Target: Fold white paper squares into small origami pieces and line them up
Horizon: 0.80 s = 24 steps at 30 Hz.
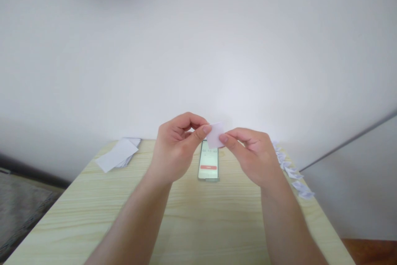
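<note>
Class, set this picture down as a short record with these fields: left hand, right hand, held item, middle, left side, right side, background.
Left hand: the hand pinches the upper left of a small white paper
Right hand: the hand pinches the paper's lower right
Held item: the paper, raised above the table
Middle: phone, screen lit, red bar near its lower end
Left side: loose pile of white sheets
Right side: row of folded white pieces along the table edge
Background: pale wall

Small white paper piece (215, 136); aloft, slightly tilted
</note>
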Tool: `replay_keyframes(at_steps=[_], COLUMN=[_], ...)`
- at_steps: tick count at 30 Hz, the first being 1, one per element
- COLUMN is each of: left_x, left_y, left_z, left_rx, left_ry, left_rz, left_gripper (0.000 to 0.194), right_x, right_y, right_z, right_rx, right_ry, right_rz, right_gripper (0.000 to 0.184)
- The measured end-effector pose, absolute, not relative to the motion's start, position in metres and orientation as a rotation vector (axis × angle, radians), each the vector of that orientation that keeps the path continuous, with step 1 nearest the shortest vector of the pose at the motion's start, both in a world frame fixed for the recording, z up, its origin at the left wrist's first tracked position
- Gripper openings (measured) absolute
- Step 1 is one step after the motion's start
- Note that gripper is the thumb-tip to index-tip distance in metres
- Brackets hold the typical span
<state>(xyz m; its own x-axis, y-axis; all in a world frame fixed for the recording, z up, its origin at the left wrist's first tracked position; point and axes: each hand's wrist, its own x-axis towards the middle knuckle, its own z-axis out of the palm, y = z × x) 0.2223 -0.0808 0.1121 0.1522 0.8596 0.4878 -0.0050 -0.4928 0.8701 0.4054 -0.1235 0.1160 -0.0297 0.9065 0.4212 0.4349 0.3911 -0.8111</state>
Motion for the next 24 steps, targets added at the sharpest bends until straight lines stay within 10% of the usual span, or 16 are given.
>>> replay_keyframes(at_steps=[24], left_x=[0.2204], left_y=[-0.0807], left_z=[0.1144], left_rx=[1.642], left_ry=[0.831], left_rz=[1.501], left_gripper=[0.017], right_x=[0.4075], right_y=[-0.1238], right_z=[0.1152], right_rx=[-1.225], right_ry=[-1.635], right_rz=[0.674], right_gripper=[0.024])
